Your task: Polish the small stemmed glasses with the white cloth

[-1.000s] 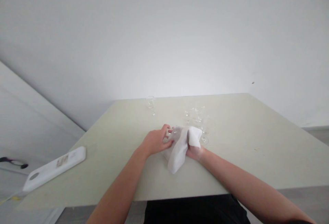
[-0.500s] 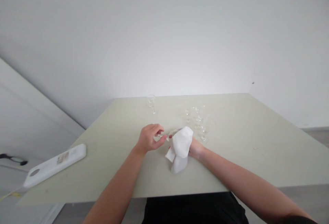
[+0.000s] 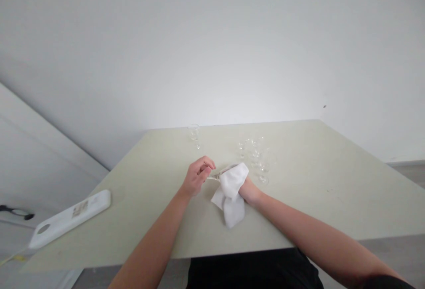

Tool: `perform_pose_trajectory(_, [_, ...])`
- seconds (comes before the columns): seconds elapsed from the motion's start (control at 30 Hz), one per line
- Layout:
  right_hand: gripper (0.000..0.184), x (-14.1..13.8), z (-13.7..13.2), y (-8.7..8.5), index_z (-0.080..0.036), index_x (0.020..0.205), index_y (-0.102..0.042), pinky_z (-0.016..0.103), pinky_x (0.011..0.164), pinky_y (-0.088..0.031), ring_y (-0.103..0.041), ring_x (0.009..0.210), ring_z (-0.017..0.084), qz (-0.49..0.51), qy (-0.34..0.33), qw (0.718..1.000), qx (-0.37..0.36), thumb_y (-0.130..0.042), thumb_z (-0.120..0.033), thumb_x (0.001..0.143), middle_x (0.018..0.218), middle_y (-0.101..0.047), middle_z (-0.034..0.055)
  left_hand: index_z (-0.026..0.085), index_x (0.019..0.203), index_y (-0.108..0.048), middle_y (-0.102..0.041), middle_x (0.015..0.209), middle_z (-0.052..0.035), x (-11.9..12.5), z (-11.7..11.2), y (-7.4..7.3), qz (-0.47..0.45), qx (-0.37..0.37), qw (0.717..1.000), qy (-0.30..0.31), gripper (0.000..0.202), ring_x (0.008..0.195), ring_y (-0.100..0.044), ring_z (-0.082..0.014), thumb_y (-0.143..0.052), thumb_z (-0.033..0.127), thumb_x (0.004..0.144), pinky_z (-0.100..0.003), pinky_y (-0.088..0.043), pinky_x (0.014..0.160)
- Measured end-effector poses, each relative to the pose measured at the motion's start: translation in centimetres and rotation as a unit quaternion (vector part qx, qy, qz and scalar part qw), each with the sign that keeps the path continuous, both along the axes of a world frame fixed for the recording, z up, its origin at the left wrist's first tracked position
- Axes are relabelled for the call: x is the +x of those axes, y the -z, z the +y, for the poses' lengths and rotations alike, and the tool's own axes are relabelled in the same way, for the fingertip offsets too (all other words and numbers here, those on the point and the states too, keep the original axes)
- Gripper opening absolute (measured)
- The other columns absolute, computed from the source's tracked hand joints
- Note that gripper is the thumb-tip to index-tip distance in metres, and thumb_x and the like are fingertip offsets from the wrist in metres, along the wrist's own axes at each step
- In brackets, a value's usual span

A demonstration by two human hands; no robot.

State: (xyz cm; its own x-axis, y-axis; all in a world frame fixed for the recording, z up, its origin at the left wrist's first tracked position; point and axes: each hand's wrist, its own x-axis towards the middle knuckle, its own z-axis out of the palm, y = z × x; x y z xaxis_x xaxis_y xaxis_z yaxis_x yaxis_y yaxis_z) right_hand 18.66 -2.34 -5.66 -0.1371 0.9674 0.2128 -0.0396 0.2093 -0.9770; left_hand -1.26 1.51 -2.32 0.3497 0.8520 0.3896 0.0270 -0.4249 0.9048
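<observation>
My left hand (image 3: 196, 177) pinches the stem of a small clear stemmed glass (image 3: 216, 175) that lies sideways above the pale table (image 3: 315, 191). My right hand (image 3: 249, 191) is wrapped in a white cloth (image 3: 231, 190) and closed round the bowl end of that glass; most of its fingers are hidden by the cloth. A tail of cloth hangs down to the table.
Several more small clear glasses (image 3: 256, 158) stand in a cluster just behind my right hand. One glass (image 3: 194, 133) stands alone near the far edge. A white phone case (image 3: 71, 218) lies at the table's left edge. A white wall rises behind.
My left hand has slid off the cloth-covered bowl to the glass's stem. The cloth has bunched up tighter round the bowl in my right hand.
</observation>
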Motion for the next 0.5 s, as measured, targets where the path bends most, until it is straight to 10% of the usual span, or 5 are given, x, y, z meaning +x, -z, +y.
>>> perform_pose_trajectory(0.23, [0.028,0.9,-0.2,-0.4,-0.023,0.082,-0.067,0.044,0.101,-0.045,-0.062,0.092,0.030,-0.030,0.022,0.998,0.041,-0.082,-0.028,0.060,0.084,-0.069,0.0051,0.016,0.062,-0.053,-0.057,0.061,-0.0012,0.8,1.4,0.0,-0.038,-0.274,0.961,0.003,0.058,0.033,-0.024,-0.0037,-0.039,0.067,0.088,-0.022,-0.013,0.035])
perform_pose_trajectory(0.43, [0.019,-0.3,-0.5,-0.4,-0.022,0.094,-0.068,0.041,0.081,-0.055,-0.065,0.084,0.025,0.029,-0.036,0.998,-0.043,-0.064,-0.036,0.082,0.092,-0.071,0.0057,0.015,0.077,-0.067,-0.061,0.072,-0.0031,-0.1,-0.1,0.0,-0.023,0.040,0.998,-0.034,0.056,0.045,-0.039,-0.0064,-0.053,0.069,0.083,-0.023,-0.028,0.044])
perform_pose_trajectory(0.5, [0.016,-0.2,-0.4,-0.2,-0.021,0.090,-0.068,0.039,0.076,-0.055,-0.064,0.080,0.024,0.016,-0.038,0.998,-0.038,-0.062,-0.035,0.083,0.088,-0.070,0.0051,0.015,0.069,-0.067,-0.055,0.061,-0.0013,0.2,-0.2,0.0,0.009,0.045,0.998,-0.032,0.059,0.043,-0.038,-0.0069,-0.050,0.069,0.085,-0.024,-0.027,0.045])
